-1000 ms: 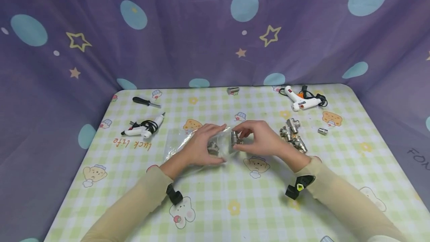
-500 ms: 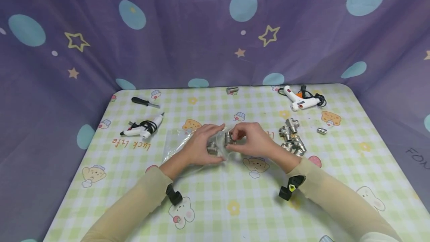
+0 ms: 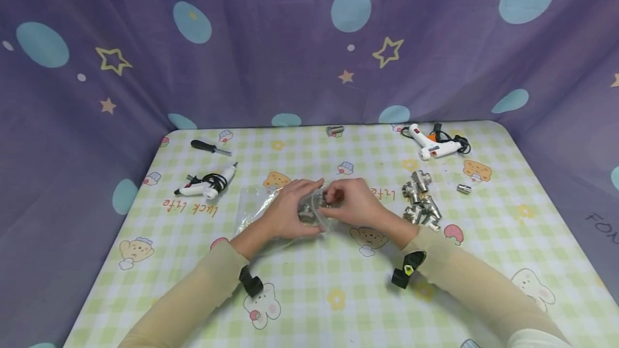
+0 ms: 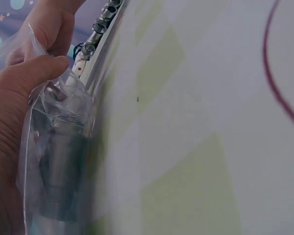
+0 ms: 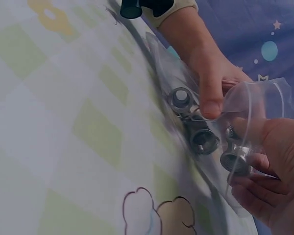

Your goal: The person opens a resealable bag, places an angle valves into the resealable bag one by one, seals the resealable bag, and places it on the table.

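Note:
My left hand (image 3: 290,211) holds a clear plastic zip bag (image 3: 249,205) at its mouth, the thumb pressing on the film. Several shiny metal pipe fittings (image 5: 203,140) lie inside the bag, below the left thumb in the right wrist view. My right hand (image 3: 357,204) has its fingers inside the bag's mouth and pinches another metal tee fitting (image 5: 235,160). The fitting's open end shows through the film in that view. In the left wrist view a fitting (image 4: 62,169) appears, blurred, behind the plastic.
Several tee fittings (image 3: 428,207) lie piled to the right of my right hand, with a small fitting (image 3: 464,189) beyond. Another metal piece (image 3: 335,131) is at the back edge. Two glue guns (image 3: 437,148) with coiled cords and a screwdriver (image 3: 208,146) lie farther out.
My right hand has moved left with the tee fitting, from beside the bag into its mouth. The left hand has stayed in place on the bag.

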### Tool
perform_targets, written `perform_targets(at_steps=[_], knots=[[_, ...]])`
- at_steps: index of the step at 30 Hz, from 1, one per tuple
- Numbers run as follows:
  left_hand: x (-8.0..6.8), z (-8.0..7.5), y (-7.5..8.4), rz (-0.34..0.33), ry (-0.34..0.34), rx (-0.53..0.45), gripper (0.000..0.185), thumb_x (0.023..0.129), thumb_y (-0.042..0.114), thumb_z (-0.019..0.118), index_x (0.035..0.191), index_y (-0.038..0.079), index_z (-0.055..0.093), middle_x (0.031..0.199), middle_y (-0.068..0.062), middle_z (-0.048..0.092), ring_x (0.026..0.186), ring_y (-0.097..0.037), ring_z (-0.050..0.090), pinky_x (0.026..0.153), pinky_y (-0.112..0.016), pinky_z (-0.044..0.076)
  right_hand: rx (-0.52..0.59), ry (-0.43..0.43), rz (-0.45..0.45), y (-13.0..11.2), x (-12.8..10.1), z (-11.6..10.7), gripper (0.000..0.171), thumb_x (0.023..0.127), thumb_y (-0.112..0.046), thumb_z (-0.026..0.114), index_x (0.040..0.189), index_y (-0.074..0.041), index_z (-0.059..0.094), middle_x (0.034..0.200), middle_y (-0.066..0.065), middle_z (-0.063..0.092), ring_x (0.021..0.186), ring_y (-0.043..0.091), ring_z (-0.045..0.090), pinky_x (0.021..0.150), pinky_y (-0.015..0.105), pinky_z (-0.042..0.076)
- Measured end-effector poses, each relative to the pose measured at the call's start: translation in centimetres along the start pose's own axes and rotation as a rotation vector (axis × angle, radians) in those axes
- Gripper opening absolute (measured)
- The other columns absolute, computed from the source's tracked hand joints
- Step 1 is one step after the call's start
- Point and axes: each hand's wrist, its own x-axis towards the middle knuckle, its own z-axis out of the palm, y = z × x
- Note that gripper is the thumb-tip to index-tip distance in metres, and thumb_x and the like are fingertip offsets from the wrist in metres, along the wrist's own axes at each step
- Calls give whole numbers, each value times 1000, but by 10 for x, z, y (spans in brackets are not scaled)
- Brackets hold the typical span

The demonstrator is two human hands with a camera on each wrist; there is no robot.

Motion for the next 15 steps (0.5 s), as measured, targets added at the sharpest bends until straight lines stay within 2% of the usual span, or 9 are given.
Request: perform_targets(at_steps=[4,8,15], knots=[[0,0,1,1,7,-6,105,71,49,95,158,10,51,145,-7,65,136,-30,59,116,-58,48,-5,19,18,0,2,5,24,82,-30,93,82,-17,72,81,-7,74,79,4,72,78,22,62],[0,1,0,-1,10,-14,105,71,47,95,158,10,51,145,-7,64,136,-30,59,117,-57,48,26,1,4,1,2,10,18,84,-27,92,89,-16,77,87,-5,78,83,6,75,80,20,63],[0,1,1,-5,14,3,105,68,43,95,158,9,52,145,-7,65,136,-31,59,120,-58,45,61,-61,-98,2,0,13,13,92,-16,83,104,-12,82,101,1,82,95,12,79,89,20,62]])
